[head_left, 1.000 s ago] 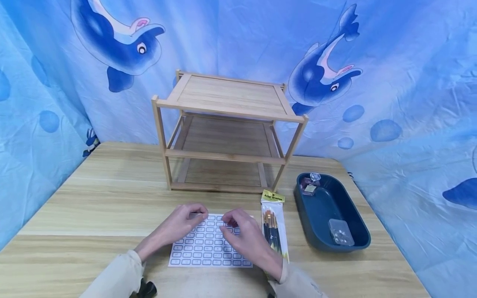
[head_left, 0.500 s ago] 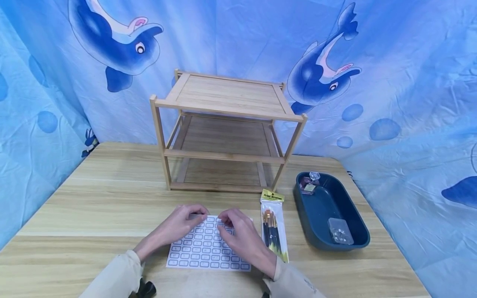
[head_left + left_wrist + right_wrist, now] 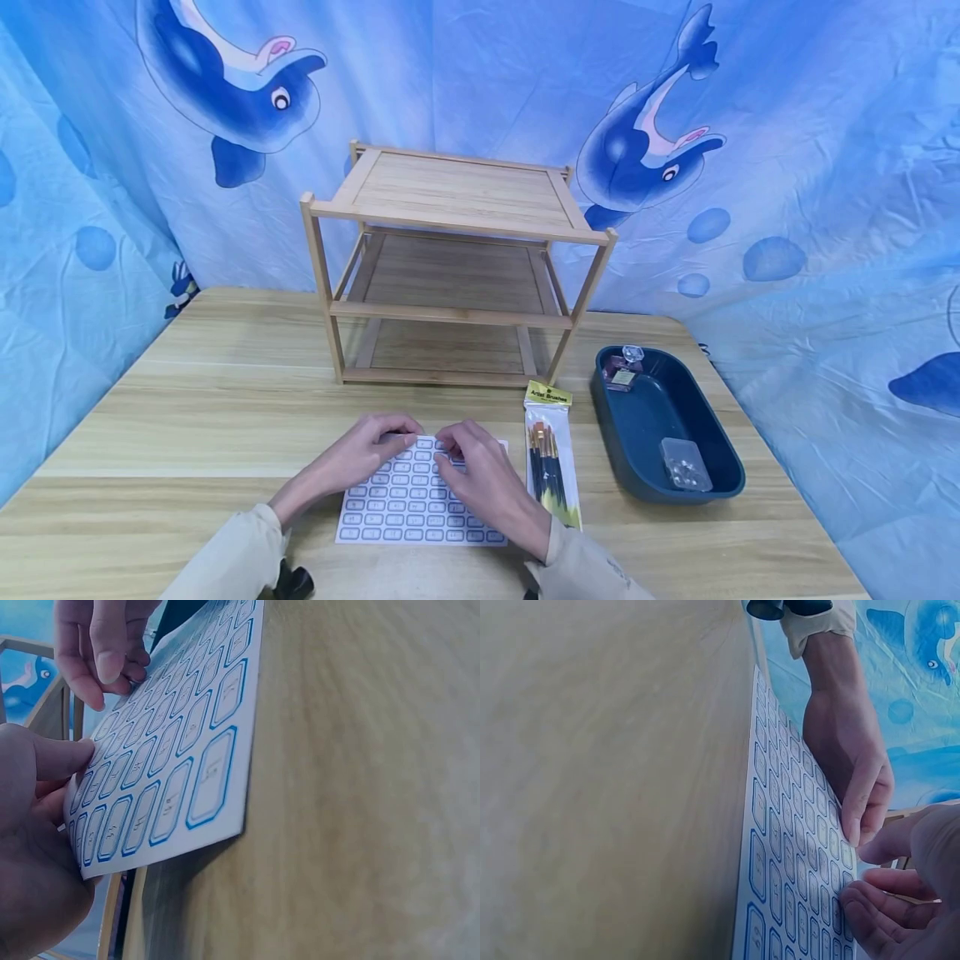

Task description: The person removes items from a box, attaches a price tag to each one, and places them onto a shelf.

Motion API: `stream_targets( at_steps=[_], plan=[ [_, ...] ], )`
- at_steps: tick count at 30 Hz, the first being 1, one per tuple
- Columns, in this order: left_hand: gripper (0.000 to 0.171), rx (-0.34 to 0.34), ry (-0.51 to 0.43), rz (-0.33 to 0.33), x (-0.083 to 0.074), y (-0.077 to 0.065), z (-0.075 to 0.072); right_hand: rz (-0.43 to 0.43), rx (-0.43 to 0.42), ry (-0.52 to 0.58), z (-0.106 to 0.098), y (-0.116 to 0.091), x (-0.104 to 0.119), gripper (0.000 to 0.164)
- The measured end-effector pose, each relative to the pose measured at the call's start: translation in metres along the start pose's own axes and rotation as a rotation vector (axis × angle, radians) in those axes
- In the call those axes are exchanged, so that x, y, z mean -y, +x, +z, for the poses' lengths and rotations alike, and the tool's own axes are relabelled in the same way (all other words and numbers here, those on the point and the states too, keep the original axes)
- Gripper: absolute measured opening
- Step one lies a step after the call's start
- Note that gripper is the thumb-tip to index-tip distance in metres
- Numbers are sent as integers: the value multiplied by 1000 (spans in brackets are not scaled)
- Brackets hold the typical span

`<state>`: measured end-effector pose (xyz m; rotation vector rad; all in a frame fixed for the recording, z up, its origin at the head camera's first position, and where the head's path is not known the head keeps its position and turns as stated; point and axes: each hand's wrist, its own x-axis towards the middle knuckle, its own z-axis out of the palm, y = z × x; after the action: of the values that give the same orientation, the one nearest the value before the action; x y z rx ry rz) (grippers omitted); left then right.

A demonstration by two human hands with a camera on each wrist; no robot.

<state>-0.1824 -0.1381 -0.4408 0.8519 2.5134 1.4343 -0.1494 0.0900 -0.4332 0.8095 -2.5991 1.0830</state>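
Observation:
A white sheet of blue-framed labels (image 3: 405, 506) lies tilted in front of me, its left part raised off the table in the left wrist view. My left hand (image 3: 367, 454) grips its far edge, with the thumb (image 3: 64, 759) on the printed face and the other fingers behind. Small handwritten marks show inside the label frames (image 3: 212, 776). My right hand (image 3: 483, 479) is over the sheet's far right part, close beside the left fingertips. Its thumb and index finger stand apart, while the loosely bent fingers (image 3: 874, 911) rest at the sheet's edge.
To the right lies a pack of artist brushes (image 3: 547, 458). Beyond it stands a dark blue basin (image 3: 652, 492) with a perfume bottle (image 3: 624, 369) and a small clear box (image 3: 686, 465) inside. A three-tier wooden rack (image 3: 450, 313) stands behind the hands.
My right hand has shifted left, closer to the left hand. The label sheet has moved slightly toward me and turned a little. The left hand still grips it in nearly the same place.

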Motion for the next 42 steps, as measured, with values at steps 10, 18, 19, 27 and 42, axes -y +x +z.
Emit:
stream_targets(
  at_steps=[10, 18, 19, 27, 42],
  plan=[
    [22, 32, -65, 16, -2, 0, -1, -6, 1, -22, 0, -1, 0, 19],
    [23, 37, -99, -5, -1, 0, 0, 13, 12, -11, 1, -1, 0, 21],
    [23, 38, -105, -10, 0, 0, 0, 14, 14, -10, 2, -1, 0, 21],
    [22, 37, -123, -26, 0, 1, 3, -21, 6, -70, 5, 0, 1, 20],
    [24, 29, -73, 28, 0, 0, 5, -47, -22, -121, 8, 0, 0, 18]
  ],
)
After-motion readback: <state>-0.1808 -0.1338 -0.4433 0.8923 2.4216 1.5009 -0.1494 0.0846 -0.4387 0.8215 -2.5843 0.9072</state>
